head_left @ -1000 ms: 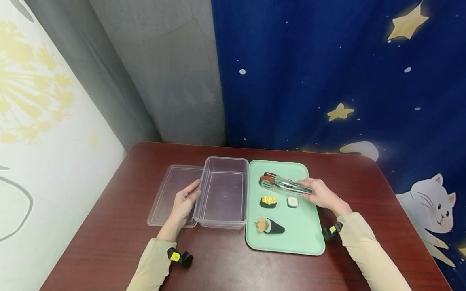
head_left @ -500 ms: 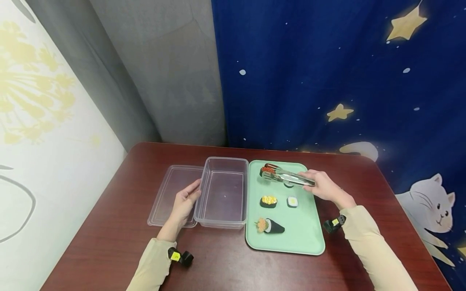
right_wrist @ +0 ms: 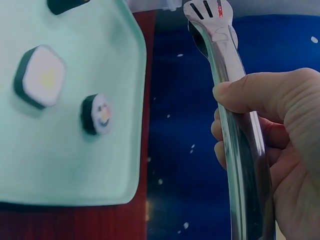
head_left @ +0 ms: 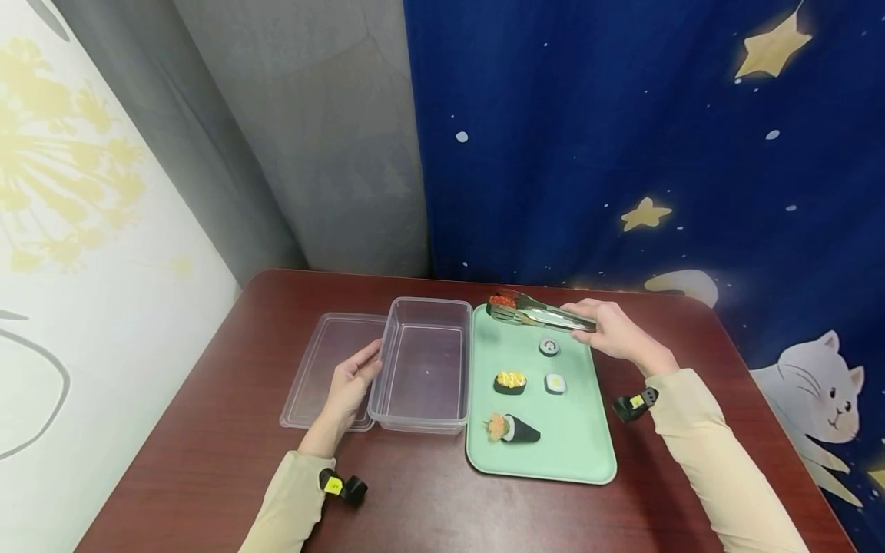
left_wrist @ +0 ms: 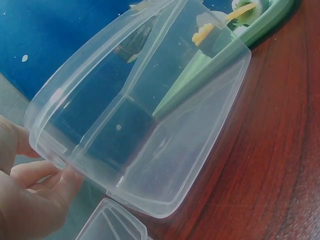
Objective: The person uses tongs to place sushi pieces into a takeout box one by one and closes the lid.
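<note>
My right hand [head_left: 611, 332] grips metal tongs [head_left: 546, 313], thumb on one arm and fingers round the other. At their tips is a red-topped sushi piece [head_left: 502, 300], held above the far edge of the green tray [head_left: 574, 453]. My left hand [head_left: 350, 388] touches the left side of a clear plastic container [head_left: 427, 372] at its rim; in the left wrist view its fingers [left_wrist: 37, 175] lie outside the wall. On the tray lie a round sushi roll [head_left: 549, 347], a square roll [head_left: 555, 383], a yellow-topped sushi [head_left: 510, 382] and a hand roll [head_left: 515, 428].
A clear lid [head_left: 311, 384] lies on the brown table [head_left: 415, 491], left of the container and partly behind my left hand. The tray stands close against the container's right side. A blue curtain [head_left: 539, 192] hangs behind the table.
The tongs have lifted the red-topped sushi from the tray and moved toward its far edge, uncovering the round roll. My left hand and the container have stayed put.
</note>
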